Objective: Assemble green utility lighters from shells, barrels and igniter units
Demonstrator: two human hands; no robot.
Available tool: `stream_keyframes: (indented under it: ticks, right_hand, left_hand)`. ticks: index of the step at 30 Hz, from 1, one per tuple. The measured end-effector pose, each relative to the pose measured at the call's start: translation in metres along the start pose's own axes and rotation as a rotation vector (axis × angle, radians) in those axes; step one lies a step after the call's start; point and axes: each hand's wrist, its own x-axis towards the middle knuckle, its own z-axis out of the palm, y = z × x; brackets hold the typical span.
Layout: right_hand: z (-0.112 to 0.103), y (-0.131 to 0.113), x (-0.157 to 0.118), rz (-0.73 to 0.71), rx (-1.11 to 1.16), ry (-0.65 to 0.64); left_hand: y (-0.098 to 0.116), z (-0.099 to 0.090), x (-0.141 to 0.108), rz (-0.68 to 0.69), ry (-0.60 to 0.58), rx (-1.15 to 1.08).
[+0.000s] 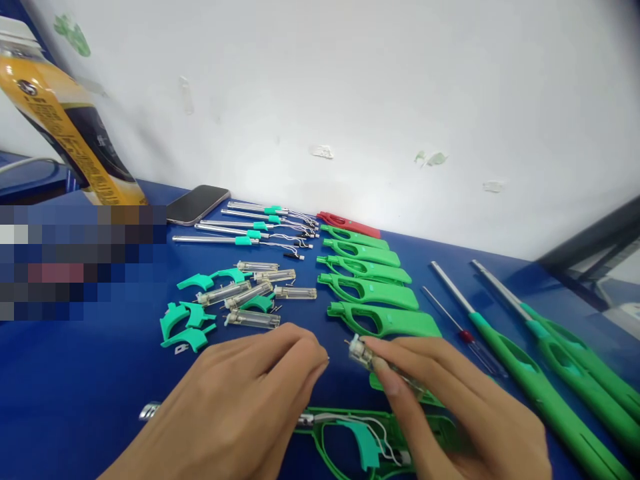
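My right hand (450,393) pinches a clear lighter fuel tank (361,352) with a pale valve end pointing left. To its left my left hand (255,393) is closed, thumb and fingertips together; a tiny bright tip shows there, too small to name. Below both hands lies an open green lighter handle shell (320,447) with a teal trigger (367,443), white wires and a metal tube (149,411), partly covered by my left hand. Another green part (433,399) is mostly hidden under my right hand.
Several fuel tanks (253,319), teal triggers (190,339), wired metal tubes (215,239), green half-shells (385,320) and a red one (350,224) lie on the blue table. Assembled lighters (520,373) and a screwdriver (466,336) lie right. A phone (197,204) and bottle (75,127) are back left.
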Motion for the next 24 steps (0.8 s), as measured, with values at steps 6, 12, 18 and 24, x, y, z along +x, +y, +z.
stream_keyframes:
  ticks: [6, 12, 18, 24]
  right_hand:
    - [0.002, -0.002, -0.002, -0.062, -0.02, -0.02]
    - [0.0, 0.001, -0.001, -0.142, -0.01, -0.082]
    - [0.006, -0.008, -0.004, 0.065, 0.038, 0.053]
    - [0.008, -0.012, -0.006, 0.111, 0.051, 0.068]
  left_hand:
    - [0.0, 0.001, 0.003, 0.022, -0.008, 0.021]
    - [0.001, 0.003, 0.002, -0.004, 0.029, -0.012]
    - [0.0, 0.002, -0.002, 0.007, 0.125, 0.034]
    - [-0.001, 0.001, -0.023, -0.024, 0.133, 0.095]
